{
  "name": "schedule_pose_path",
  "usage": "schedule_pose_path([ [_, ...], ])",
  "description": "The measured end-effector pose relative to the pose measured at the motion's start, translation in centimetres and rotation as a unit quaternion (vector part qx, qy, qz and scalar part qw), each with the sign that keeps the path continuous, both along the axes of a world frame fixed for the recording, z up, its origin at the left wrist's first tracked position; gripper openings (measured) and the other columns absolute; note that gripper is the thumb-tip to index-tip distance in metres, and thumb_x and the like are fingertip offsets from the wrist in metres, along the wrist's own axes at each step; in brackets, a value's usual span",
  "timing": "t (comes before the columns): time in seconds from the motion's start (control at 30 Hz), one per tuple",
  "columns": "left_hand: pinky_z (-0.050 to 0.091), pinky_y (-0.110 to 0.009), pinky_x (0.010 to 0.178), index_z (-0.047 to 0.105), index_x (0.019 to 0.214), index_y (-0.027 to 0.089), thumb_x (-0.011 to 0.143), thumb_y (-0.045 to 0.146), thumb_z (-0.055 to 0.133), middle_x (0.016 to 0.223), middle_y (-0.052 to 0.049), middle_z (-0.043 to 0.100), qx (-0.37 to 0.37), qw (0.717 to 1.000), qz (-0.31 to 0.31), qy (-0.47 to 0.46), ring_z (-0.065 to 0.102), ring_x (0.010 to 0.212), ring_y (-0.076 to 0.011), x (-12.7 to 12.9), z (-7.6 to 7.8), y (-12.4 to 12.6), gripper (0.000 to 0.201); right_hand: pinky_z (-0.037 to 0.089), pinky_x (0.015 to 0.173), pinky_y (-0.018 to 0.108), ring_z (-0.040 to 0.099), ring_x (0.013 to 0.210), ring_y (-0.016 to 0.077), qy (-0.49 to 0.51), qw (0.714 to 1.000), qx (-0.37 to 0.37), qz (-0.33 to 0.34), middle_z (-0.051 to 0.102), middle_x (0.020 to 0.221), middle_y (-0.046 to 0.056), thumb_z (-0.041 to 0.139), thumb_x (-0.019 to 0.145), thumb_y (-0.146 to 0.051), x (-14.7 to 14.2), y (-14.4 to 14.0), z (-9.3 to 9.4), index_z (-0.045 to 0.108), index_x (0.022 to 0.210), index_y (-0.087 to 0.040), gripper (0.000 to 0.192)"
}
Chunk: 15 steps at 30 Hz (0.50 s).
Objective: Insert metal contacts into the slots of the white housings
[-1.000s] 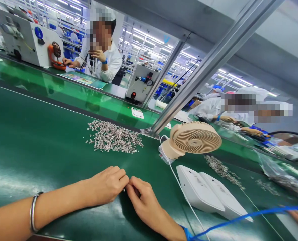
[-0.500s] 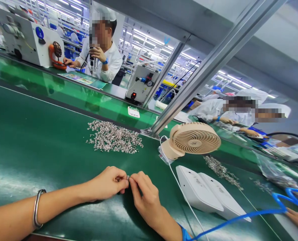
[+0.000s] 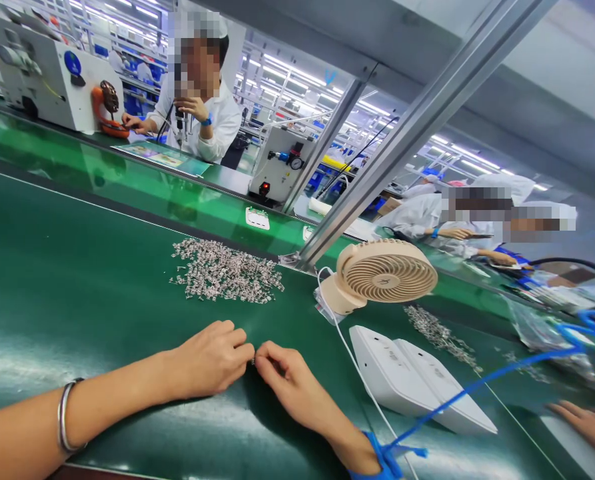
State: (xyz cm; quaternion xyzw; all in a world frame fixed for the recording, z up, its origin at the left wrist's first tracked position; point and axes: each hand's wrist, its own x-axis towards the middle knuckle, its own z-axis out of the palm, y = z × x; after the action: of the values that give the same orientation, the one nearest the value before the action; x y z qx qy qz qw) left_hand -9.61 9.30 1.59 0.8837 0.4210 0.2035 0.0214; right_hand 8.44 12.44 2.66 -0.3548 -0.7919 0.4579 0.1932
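Note:
My left hand (image 3: 210,360) is closed over the green work surface (image 3: 97,280), its fingers curled with the knuckles up. Against its fingertips, my right hand (image 3: 297,387) pinches thumb to forefinger. A tiny bit of a small metal part (image 3: 253,360) shows between the two hands; most of it is covered by fingers. Beyond them lies a loose pile of small silvery metal parts (image 3: 227,270).
Right of my hands stand a beige fan (image 3: 385,273) with a white cable and two white plastic housings (image 3: 422,380). A blue coiled cord (image 3: 477,383) runs from my right wrist. Another person's hand (image 3: 590,423) rests at far right. A metal post (image 3: 402,147) slants overhead.
My left hand has rolled over, its knuckles now higher and hiding more of the part. My right wrist and its blue band have come further into view. The cord has lifted.

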Motion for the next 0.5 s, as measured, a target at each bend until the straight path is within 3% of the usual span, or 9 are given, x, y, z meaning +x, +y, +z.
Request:
schedule_pose_path([
  [0.1,0.033,-0.029,0.054,0.052,0.077,0.015,0.086,0.008,0.035,0.067,-0.002,0.047,0.159,0.984,-0.036,0.069,0.038,0.058,-0.015,-0.3,0.1,-0.3,0.021,0.024,0.05,0.022,0.032,0.051,0.007,0.065,0.976,-0.209,0.008,0.039,0.054,-0.006,0.057,0.079,-0.037,0.4,0.9,0.8,0.045,0.06,-0.017,0.029],
  [0.23,0.037,-0.029,0.056,0.057,0.085,0.013,0.086,0.006,0.034,0.075,-0.005,0.056,0.272,0.958,-0.043,0.076,0.042,0.061,-0.0148,-0.4,1.0,-0.9,0.024,0.021,0.047,0.022,0.034,0.046,0.0052,0.146,0.913,-0.381,0.015,0.043,0.05,-0.006,0.068,0.068,-0.034,0.7,1.4,0.7,0.047,0.058,-0.016,0.029],
  [0.37,0.037,-0.029,0.057,0.06,0.087,0.012,0.088,0.009,0.033,0.08,-0.005,0.061,0.321,0.945,-0.032,0.052,0.044,0.062,-0.0144,-0.4,1.5,-1.2,0.027,0.021,0.044,0.021,0.037,0.042,0.0049,0.178,0.881,-0.438,0.032,0.044,0.05,-0.005,0.07,0.068,-0.037,0.7,1.4,0.2,0.047,0.056,-0.015,0.033],
  [0.5,0.032,-0.029,0.054,0.059,0.082,0.013,0.088,0.009,0.036,0.073,-0.004,0.059,0.296,0.955,-0.005,0.024,0.04,0.059,-0.0146,-0.4,1.1,-0.7,0.025,0.023,0.046,0.021,0.041,0.046,0.006,0.18,0.898,-0.402,0.013,0.046,0.051,-0.004,0.069,0.071,-0.043,0.4,1.3,0.1,0.049,0.059,-0.015,0.037],
])
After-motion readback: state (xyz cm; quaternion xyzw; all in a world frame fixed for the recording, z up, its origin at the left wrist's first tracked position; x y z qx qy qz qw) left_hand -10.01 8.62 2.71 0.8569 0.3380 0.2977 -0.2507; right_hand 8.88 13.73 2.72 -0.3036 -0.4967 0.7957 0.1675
